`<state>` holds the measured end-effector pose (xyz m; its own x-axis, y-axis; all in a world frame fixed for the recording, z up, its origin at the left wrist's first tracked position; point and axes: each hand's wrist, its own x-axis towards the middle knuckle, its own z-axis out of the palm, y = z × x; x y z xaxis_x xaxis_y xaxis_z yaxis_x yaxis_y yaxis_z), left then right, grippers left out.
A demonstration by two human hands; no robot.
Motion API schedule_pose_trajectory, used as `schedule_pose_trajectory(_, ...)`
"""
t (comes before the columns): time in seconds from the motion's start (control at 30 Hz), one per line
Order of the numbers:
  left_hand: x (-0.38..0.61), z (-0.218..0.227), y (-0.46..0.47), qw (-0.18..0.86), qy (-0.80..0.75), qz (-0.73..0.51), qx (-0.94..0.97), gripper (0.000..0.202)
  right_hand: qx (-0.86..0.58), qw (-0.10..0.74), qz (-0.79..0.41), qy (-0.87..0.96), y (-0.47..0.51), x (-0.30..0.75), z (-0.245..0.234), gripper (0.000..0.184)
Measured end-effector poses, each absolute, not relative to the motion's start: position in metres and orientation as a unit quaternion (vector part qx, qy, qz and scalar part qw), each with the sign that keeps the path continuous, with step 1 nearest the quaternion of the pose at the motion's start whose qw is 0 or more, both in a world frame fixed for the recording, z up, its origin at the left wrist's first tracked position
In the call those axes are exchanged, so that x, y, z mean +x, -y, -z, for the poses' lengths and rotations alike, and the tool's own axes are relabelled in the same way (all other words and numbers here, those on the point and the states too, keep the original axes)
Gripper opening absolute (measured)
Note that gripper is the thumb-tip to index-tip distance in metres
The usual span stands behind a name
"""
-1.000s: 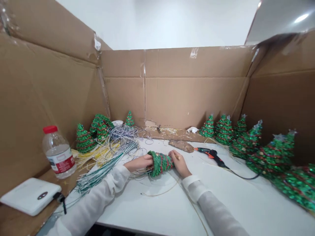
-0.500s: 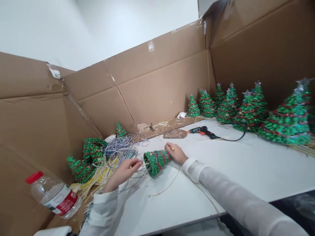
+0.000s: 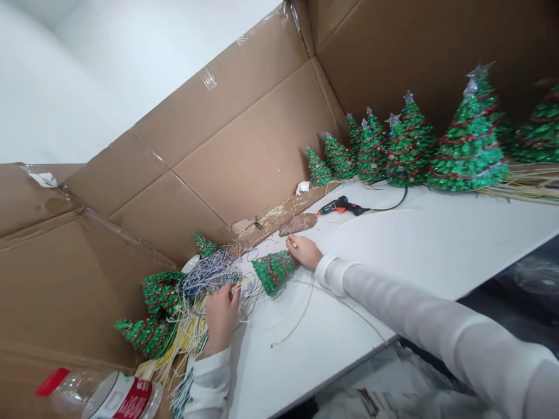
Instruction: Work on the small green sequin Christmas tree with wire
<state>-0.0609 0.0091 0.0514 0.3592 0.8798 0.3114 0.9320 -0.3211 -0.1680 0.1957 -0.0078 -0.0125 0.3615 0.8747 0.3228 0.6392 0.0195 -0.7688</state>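
Observation:
A small green Christmas tree (image 3: 274,272) with red garland lies on its side on the white tabletop (image 3: 340,314). Closed around its narrow tip is my right hand (image 3: 304,251). My left hand (image 3: 222,314) is to the left of the tree's base and apart from it, over the edge of a tangle of thin wires (image 3: 205,276). Its fingers are pinched together, with a small yellowish bit at the tips that I cannot make out. A thin tan cord (image 3: 301,317) curves across the table below the tree.
Behind my right hand lie a brown slab (image 3: 298,223) and a glue gun (image 3: 343,206) with a black cable. Several finished trees (image 3: 469,145) line the right wall. More trees (image 3: 148,336) and a red-capped bottle (image 3: 117,396) stand left. Cardboard walls (image 3: 244,139) surround the table.
My left hand has drawn away from the tree's base, leftward to the wires. The right hand still holds the tip. The view has tilted and turned to the right.

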Motion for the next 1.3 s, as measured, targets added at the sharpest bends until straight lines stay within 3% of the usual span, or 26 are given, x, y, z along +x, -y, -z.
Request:
schedule_pose_trajectory(0.17, -0.065, -0.041, -0.018, 0.131, 0.575, 0.119, -0.799, 0.031, -0.703, 0.434, -0.118, 0.551, 0.010, 0.205, 0.009, 0.028)
schedule_pose_trajectory(0.47, -0.086, -0.043, -0.024, 0.237, 0.509, 0.239, -0.792, 0.028, -0.711, 0.429, -0.098, 0.548, 0.007, 0.203, 0.011, 0.025)
schedule_pose_trajectory(0.63, -0.050, -0.057, 0.017, 0.232, 0.310, 0.384, -0.838, 0.030, -0.687, 0.449, -0.048, 0.569, 0.004, 0.203, 0.014, 0.023)
schedule_pose_trajectory(0.77, 0.004, -0.038, 0.049, 0.272, 0.150, 0.191, -0.931, 0.027, -0.663, 0.500, -0.027, 0.557, 0.006, 0.204, 0.015, 0.022)
schedule_pose_trajectory(0.9, 0.035, -0.009, 0.042, 0.336, 0.142, 0.107, -0.925, 0.030, -0.647, 0.526, -0.015, 0.552, 0.007, 0.206, 0.017, 0.022)
schedule_pose_trajectory(1.13, 0.033, 0.001, 0.028, 0.303, 0.140, 0.118, -0.935, 0.009, -0.604, 0.573, -0.052, 0.551, 0.005, 0.206, 0.019, 0.023)
schedule_pose_trajectory(1.3, 0.031, -0.001, 0.032, 0.240, 0.134, 0.259, -0.926, 0.009, -0.574, 0.615, -0.107, 0.530, 0.004, 0.212, 0.020, 0.023)
